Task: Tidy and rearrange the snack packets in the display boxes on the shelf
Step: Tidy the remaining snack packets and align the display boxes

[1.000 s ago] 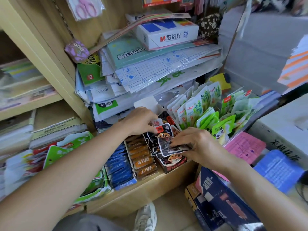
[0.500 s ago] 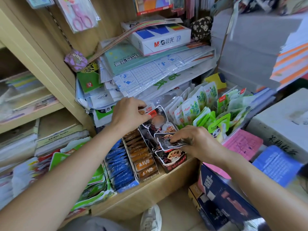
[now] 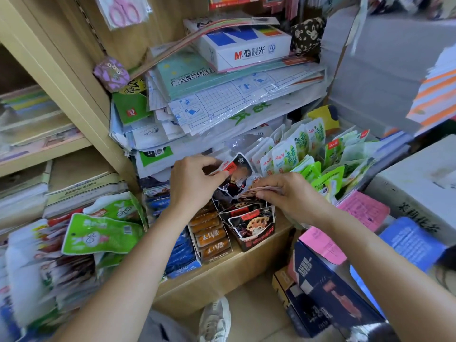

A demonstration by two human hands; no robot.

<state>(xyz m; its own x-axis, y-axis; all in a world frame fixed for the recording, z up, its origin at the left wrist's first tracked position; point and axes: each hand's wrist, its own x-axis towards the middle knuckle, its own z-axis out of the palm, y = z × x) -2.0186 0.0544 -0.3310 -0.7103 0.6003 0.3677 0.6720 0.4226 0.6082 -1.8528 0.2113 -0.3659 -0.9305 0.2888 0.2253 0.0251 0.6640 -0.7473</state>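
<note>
A black display box (image 3: 256,239) of dark lotus-root snack packets (image 3: 249,222) stands at the shelf's front edge. My left hand (image 3: 191,180) pinches a dark packet with a red label (image 3: 237,167), lifted above the box's back. Just right of it, my right hand (image 3: 287,195) pinches the top edge of another dark packet (image 3: 249,192) over the box. To the box's left are an orange packet box (image 3: 212,236) and a blue packet box (image 3: 182,255). Green-and-white packets (image 3: 293,154) stand upright in a box to the right.
Loose green packets (image 3: 103,233) lie heaped at the left of the shelf. Stacked paper and an M&G carton (image 3: 244,49) sit behind the boxes. A dark blue box (image 3: 328,294), pink sheets (image 3: 362,209) and a cardboard carton (image 3: 419,178) crowd the right. My shoe (image 3: 214,319) is below.
My left hand has lifted a dark packet up and back out of the box. My right hand has risen from the box's front toward its middle, pinching another packet.
</note>
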